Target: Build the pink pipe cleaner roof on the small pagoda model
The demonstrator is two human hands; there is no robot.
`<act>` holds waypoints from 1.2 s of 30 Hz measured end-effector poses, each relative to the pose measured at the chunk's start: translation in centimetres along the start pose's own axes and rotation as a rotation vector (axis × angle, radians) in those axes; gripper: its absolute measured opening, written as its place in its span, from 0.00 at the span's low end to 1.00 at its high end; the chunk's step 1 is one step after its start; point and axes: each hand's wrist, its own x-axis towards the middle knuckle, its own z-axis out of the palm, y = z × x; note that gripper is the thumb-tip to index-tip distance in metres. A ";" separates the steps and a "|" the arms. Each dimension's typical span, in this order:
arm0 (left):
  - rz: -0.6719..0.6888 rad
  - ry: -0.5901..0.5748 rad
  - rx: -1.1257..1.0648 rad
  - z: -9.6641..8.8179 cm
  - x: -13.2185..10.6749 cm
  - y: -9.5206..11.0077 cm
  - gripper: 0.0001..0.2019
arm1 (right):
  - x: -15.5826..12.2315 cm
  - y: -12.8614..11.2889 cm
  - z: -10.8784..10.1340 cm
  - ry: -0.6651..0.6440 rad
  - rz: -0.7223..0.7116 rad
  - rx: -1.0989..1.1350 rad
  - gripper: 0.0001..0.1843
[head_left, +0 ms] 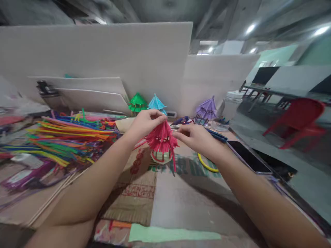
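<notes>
Centre of the table (pixel 178 210), there's the red pagoda model (pixel 162 139), upright on its pale base, and the left hand (pixel 146 124) is right at its peak, thumb and fingers pinching the tip of the roof. Over on the pagoda's right flank comes the right hand (pixel 198 137), fingers curled in close to the thumb, right beside the roof; whether they grip a strand, I cannot tell. A loose red strip (pixel 173 160) dangles down the pagoda's front right, past the base.

This looks like roof work, strips being laid from the peak down. The next move seems to call for a steady left pinch while that strip is lined up against the slope, gently, since the thin posts below could shift.

Behind the pagoda, a green model (pixel 138 102) and a blue model (pixel 155 102); behind and to its right, a purple model (pixel 207 109).

Now the lettering! Big green print (pixel 192 167) runs just in front and right of the pagoda, partly shadowed, unreadable. Front left of it, brown cardboard (pixel 131 203) carries red printing, too blurred to make out.
</notes>
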 end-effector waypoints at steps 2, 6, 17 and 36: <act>0.000 0.005 -0.008 0.2 0.1 -0.5 0.15 | 0.0 -0.2 0.5 -0.013 0.016 -0.003 0.17; -0.005 0.016 -0.029 0.5 0.3 -0.8 0.15 | 0.2 -0.2 1.5 -0.033 0.046 -0.043 0.13; 0.022 0.042 -0.078 0.3 0.1 -0.2 0.15 | 0.3 0.5 1.8 -0.033 0.013 -0.007 0.11; 0.065 -0.049 -0.102 0.7 0.4 -1.3 0.19 | 0.4 1.0 -0.9 0.113 0.018 -0.006 0.19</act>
